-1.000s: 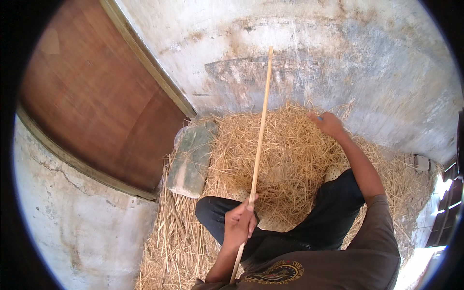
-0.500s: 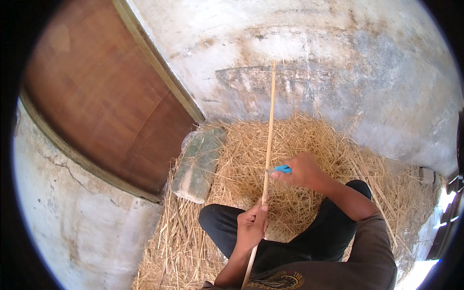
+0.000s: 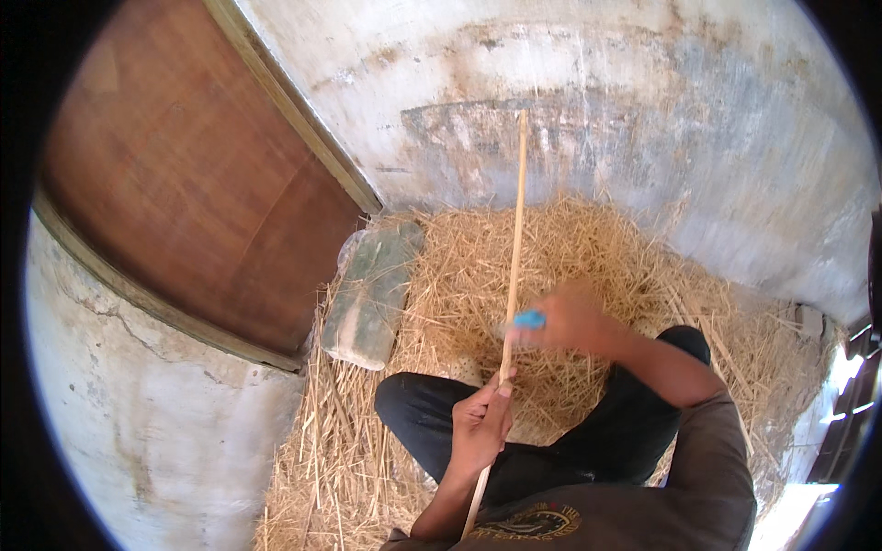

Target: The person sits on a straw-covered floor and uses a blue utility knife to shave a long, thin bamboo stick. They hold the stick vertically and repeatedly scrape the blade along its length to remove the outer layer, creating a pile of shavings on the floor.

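A long, thin, pale strip of bamboo or wood (image 3: 517,220) stretches from my lap up toward the wall ahead. Wrapped round its lower part is my left hand (image 3: 480,424), thumb lying along the strip. Farther up, my right hand (image 3: 571,320) is closed on a small blue-handled knife (image 3: 529,320), held against or very close to the strip's right side. Motion blurs the right hand, and its blade does not show clearly. The strip's lower end passes under my left forearm toward my body.
Loose straw or shavings (image 3: 588,248) cover the floor around my crossed legs (image 3: 625,413). A greenish-grey slab-like block (image 3: 372,294) lies to the left, near a brown door panel (image 3: 202,184). A stained white wall (image 3: 643,110) rises ahead; several long strips lie at right.
My right hand with the knife has moved slightly along the strip toward me and is now blurred. My left hand keeps its grip. The whole view has shifted a little.
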`<state>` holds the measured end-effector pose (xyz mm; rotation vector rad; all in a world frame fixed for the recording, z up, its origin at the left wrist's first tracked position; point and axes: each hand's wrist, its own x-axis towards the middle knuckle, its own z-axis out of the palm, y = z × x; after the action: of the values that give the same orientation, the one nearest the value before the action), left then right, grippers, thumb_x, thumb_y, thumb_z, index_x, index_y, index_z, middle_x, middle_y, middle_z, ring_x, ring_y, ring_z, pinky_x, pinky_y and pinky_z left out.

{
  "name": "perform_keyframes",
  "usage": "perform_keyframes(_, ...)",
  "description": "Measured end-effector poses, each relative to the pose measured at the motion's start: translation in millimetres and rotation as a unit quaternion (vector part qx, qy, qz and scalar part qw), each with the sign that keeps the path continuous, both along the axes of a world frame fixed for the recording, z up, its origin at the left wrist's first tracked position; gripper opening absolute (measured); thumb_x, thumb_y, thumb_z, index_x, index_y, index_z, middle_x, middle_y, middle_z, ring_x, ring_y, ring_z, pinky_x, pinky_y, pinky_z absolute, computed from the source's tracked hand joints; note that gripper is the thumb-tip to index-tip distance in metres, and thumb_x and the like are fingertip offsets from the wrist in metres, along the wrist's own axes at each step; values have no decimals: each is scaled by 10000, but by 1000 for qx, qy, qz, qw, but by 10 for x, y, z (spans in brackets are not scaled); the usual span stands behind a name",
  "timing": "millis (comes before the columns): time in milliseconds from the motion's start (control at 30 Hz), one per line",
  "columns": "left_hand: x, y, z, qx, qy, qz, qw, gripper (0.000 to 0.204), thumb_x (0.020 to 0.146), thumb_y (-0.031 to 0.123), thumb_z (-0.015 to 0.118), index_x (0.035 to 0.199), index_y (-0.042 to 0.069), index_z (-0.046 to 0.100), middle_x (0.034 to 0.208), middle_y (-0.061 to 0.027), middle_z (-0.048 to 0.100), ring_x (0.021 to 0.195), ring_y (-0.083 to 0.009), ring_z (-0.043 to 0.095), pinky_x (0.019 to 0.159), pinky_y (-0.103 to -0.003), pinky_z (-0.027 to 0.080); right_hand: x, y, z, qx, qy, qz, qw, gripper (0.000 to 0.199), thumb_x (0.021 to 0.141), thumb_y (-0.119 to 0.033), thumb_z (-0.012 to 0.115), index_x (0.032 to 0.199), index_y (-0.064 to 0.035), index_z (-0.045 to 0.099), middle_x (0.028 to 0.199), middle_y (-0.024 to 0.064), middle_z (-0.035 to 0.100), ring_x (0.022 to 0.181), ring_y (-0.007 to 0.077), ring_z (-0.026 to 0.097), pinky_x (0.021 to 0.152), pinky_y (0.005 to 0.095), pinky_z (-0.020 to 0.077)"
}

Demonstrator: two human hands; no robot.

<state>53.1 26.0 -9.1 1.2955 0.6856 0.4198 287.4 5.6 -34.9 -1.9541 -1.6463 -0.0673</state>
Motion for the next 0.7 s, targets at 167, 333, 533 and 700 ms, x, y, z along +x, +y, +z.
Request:
perform_keyframes(167,-3,-15,-19,-9,-19,-4,1000,338,993,136,489,1305,11,520,513,69,391,381,-7,305,353,-193,234,49,47,0,-32,12,-29,999,719,732,-781,522,521,-97,589,408,81,451,376,258,502,383,378,377)
perform_keyframes(333,-30,-66,18,-11,-2,7,1000,335,989,105,487,1306,3,513,521,78,394,388,2,311,358,-186,235,25,8,-2,-24,-27,-6,999,712,762,-775,497,536,-105,588,399,55,425,369,218,484,371,365,363)
perform_keyframes(533,-126,-162,-23,-17,-27,-32,999,339,990,99,480,1315,5,506,532,83,401,394,9,316,363,-181,239,778,167,-131,-26,-23,-122,992,741,792,-787,433,520,-111,565,391,18,384,348,191,417,363,366,334)
perform_keyframes(700,-254,-269,80,15,31,-56,998,352,995,114,477,1336,27,495,561,89,399,442,16,336,400,-174,252,956,134,-64,-38,-39,-141,989,771,807,-794,391,510,-99,546,392,16,371,356,200,411,371,385,332)
